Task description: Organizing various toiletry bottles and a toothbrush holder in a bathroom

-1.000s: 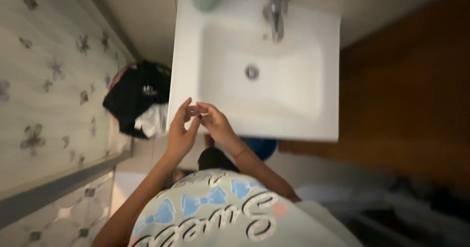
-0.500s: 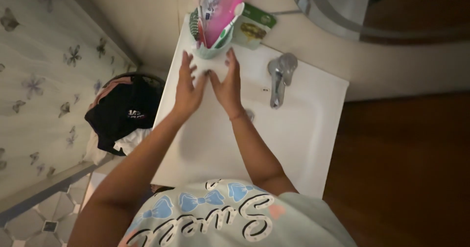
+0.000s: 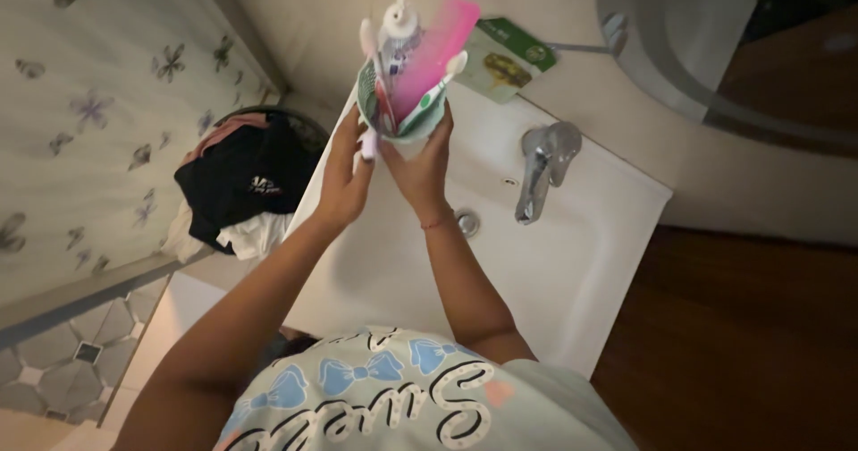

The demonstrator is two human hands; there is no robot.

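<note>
Mint-green cup (image 3: 413,122): held up above the rear-left corner of the white washbasin (image 3: 572,263), clear of its surface, mouth facing up toward the camera and tipped slightly toward the wall.
Cup contents: a pink comb (image 3: 435,53), a toothpaste tube (image 3: 396,29) and toothbrushes (image 3: 436,84) stand in it; their long axes run from the cup up and away from the person, the comb leaning to the right.
Left hand (image 3: 344,176): cupped against the cup's left side, fingers curled about it, thumb up near the rim.
Right hand (image 3: 420,167): closed around the cup's right and lower side, fingertips reaching the rim; a thin band sits at the wrist.
Both hands: wrapped together about the one cup, palms facing each other, nearly touching below it.
Faucet (image 3: 541,167): chrome, on the basin's back edge, well to the right of the cup, spout pointing toward the drain (image 3: 466,222).
Green packet (image 3: 505,58): lies against the wall just behind and right of the cup.
Edges: the basin's left edge runs directly under the left forearm; the right edge ends over a dark wooden floor (image 3: 742,344).
Open room: the basin bowl below the arms is bare; a basket of dark clothes (image 3: 241,187) stands beside the basin on the left, beneath a flower-patterned wall (image 3: 98,102).
</note>
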